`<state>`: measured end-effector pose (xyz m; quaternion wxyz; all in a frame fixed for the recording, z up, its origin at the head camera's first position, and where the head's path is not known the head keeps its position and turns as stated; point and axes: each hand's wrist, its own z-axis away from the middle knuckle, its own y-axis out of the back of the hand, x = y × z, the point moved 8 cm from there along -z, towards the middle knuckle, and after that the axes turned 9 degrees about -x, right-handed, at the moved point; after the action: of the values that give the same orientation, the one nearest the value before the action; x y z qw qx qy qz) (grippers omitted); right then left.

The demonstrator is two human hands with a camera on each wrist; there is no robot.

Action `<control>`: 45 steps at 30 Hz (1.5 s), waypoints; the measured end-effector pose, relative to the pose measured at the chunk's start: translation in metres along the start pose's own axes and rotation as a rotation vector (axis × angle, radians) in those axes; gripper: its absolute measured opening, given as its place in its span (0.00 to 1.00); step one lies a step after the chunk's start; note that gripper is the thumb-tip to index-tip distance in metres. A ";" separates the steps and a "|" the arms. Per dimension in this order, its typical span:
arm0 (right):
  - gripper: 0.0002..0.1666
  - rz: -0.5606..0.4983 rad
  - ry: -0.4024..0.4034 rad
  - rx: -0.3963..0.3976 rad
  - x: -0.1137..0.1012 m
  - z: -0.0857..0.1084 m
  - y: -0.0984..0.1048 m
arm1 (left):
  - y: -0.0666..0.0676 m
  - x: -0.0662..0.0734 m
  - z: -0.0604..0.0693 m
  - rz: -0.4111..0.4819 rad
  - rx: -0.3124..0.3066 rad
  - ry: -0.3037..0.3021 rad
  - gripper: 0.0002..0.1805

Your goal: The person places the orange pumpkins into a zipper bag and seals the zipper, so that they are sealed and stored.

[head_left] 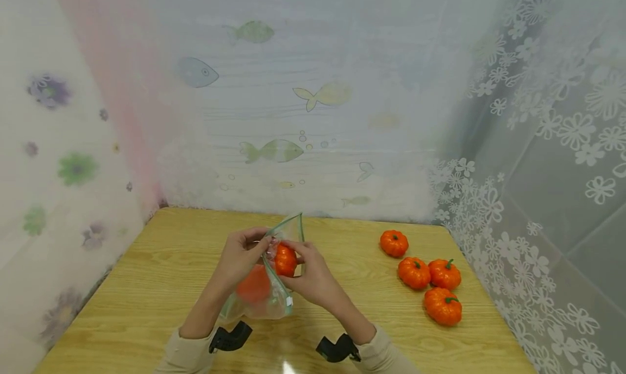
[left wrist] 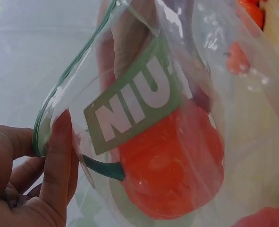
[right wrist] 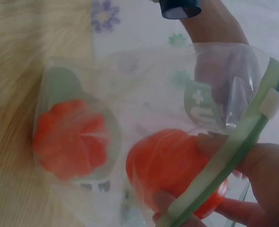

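Four glossy orange ribbed pumpkins (head_left: 414, 273), head view: on wood-grain table (head_left: 161, 265), apparently yet to be bagged. Left wrist: left hand (left wrist: 54, 189) pinching clear plastic green-rimmed zip bag (left wrist: 134, 99). Right wrist: right hand (right wrist: 266, 175) gripping fifth pumpkin (right wrist: 170, 161) at bag mouth; sixth pumpkin (right wrist: 71, 142) already inside.

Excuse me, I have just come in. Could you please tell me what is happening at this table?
A person is handling a clear zip bag and orange pumpkins. The left hand pinches the bag's edge, while the right hand holds one pumpkin at the open mouth, partly inside. Another pumpkin is already deeper in the bag. Four loose pumpkins sit on the right side of the wooden table.
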<state>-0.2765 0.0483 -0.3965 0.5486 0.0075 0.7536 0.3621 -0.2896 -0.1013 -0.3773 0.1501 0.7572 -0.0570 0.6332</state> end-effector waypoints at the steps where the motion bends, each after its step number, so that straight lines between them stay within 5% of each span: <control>1: 0.40 -0.020 0.009 -0.021 0.000 0.000 -0.001 | 0.000 0.000 0.001 -0.002 0.003 0.002 0.15; 7: 0.39 -0.093 0.028 -0.096 -0.003 0.004 -0.003 | 0.001 0.000 0.002 -0.006 0.005 0.020 0.16; 17: 0.38 -0.066 0.043 -0.065 -0.005 0.005 -0.002 | 0.002 0.002 0.004 0.002 0.024 0.026 0.17; 24: 0.33 -0.100 0.035 0.004 -0.005 0.013 0.006 | 0.006 0.004 0.007 0.000 0.045 0.026 0.16; 35: 0.31 -0.367 0.163 0.145 -0.011 0.027 0.033 | 0.013 0.010 0.006 0.047 0.052 -0.017 0.16; 39: 0.32 -0.473 0.241 0.208 -0.004 0.033 0.044 | 0.014 0.011 0.006 0.060 0.050 -0.041 0.16; 45: 0.31 -0.484 0.275 0.295 0.021 0.040 0.061 | 0.017 0.017 0.009 0.070 0.070 -0.073 0.16</control>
<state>-0.2754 0.1235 -0.3851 0.5048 -0.1415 0.8451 0.1053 -0.2823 -0.1180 -0.3598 0.0988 0.7822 -0.0668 0.6115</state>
